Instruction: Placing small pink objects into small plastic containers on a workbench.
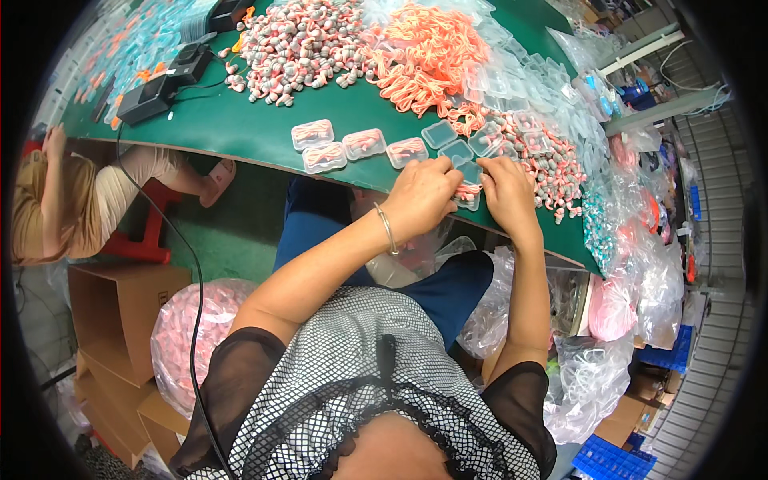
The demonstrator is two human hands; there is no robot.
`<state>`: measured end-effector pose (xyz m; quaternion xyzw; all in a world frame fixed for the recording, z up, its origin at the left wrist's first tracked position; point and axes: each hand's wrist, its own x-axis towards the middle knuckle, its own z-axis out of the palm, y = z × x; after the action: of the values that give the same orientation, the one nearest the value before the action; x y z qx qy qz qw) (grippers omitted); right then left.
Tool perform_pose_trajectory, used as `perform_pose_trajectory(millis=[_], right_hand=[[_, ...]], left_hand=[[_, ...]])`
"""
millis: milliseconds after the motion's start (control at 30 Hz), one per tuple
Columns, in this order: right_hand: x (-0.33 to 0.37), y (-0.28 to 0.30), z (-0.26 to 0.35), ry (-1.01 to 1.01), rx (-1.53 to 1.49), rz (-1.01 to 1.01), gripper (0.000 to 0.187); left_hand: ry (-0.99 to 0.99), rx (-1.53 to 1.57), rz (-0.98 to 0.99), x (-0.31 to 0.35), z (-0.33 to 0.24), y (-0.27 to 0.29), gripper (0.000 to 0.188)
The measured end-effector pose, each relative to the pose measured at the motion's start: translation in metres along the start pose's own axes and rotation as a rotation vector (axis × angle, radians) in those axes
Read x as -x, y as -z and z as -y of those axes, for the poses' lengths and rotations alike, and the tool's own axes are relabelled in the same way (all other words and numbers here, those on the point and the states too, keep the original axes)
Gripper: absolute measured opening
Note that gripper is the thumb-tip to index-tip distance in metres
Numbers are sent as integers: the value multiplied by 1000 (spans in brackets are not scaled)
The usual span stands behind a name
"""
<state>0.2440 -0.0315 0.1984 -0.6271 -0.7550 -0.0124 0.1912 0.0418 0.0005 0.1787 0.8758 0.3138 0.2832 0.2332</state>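
My left hand (424,194), a bangle on its wrist, has its fingers bent over a small clear plastic case (470,192) at the table's near edge. A pinkish-orange cord is bundled inside it. From the other side, my right hand (510,194) holds the same case with curled fingers. The fingers partly cover the case and its lid. Left of my hands sit several filled cases (364,143), each with a coiled cord inside. Open clear cases (439,134) lie just beyond my fingers. A heap of small grey-and-pink plugs (556,172) spreads beside my right hand.
Farther back on the green table (232,132) are a big mound of grey-pink plugs (300,48), orange cord bundles (432,52) and stacked clear cases (512,80). Black boxes (148,98) with a cable stand at left. Another person's leg (144,168), a cardboard box (120,312) and bags (196,328) are below.
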Motion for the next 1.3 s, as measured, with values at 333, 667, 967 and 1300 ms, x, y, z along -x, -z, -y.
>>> perform_pose_trajectory(millis=[333,667,967,1300], right_hand=[[5,6,2,-9,-306,-136,18],[29,12,21,141,-343,-89,26],[31,-2,25,122,-303,-131,32],[43,-2,27,117,-321,-164,28]], left_hand=[[78,73,-8,0,-7,3,76],[-47,29,62,1,4,0,56],[-91,95,-123,3,6,-8,33],[-128,168,-34,8,7,-2,23]])
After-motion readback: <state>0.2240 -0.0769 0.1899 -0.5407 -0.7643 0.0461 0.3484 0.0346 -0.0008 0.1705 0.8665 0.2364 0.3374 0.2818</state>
